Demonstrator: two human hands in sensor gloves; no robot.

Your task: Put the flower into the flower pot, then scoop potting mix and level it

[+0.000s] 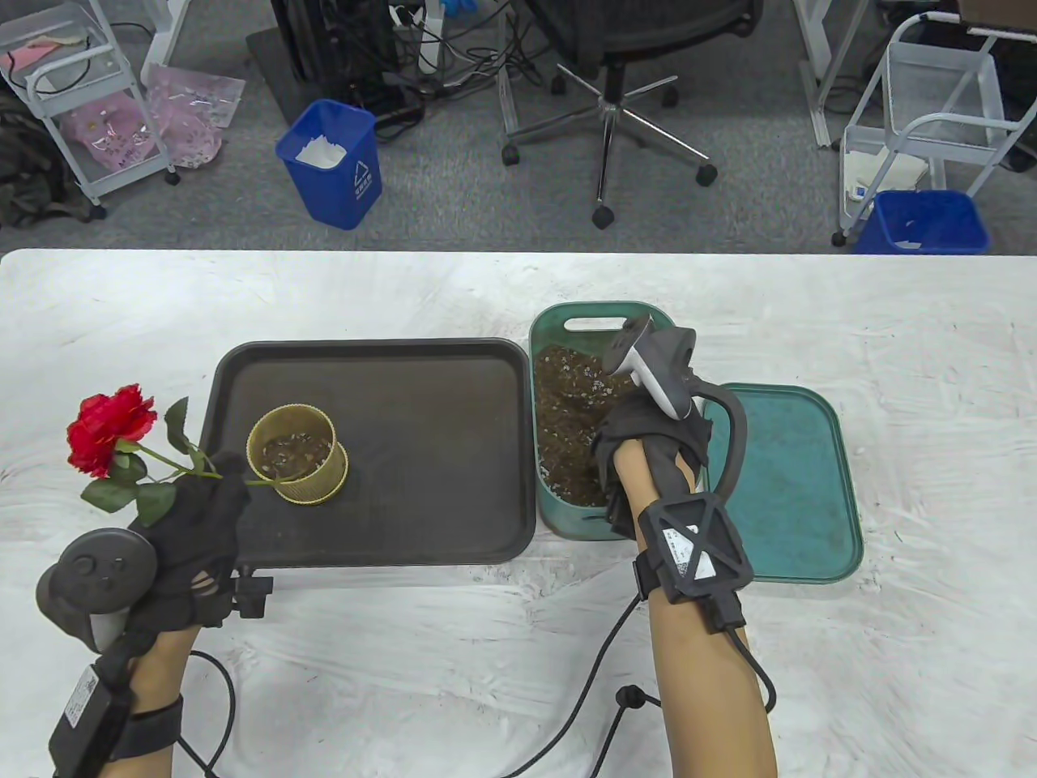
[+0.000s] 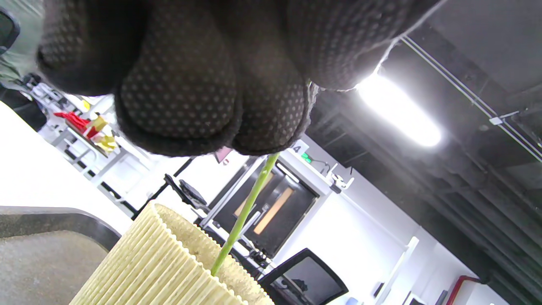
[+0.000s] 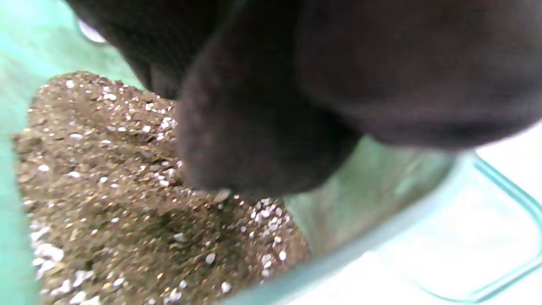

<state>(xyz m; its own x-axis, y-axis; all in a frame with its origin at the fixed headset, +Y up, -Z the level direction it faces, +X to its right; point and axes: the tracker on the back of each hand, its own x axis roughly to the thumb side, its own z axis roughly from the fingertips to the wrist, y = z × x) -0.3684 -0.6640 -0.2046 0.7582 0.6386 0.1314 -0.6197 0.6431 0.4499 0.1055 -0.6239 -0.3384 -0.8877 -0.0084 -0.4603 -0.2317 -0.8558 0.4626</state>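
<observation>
Your left hand [image 1: 190,539] pinches the rose [image 1: 109,429] by its stem, whose lower end already dips over the rim of the ribbed yellow pot [image 1: 297,454] on the dark tray [image 1: 454,527]. Stand the stem upright before adding mix. Your right hand [image 1: 648,454] is down in the green tub [image 1: 567,519], right of the pot, fingers in the potting mix [image 1: 567,405]; I cannot tell what it holds.

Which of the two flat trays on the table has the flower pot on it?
The dark brown tray on the left; the ribbed yellow flower pot stands on it. The teal tray on the right, beyond the potting mix tub, holds nothing visible.
</observation>
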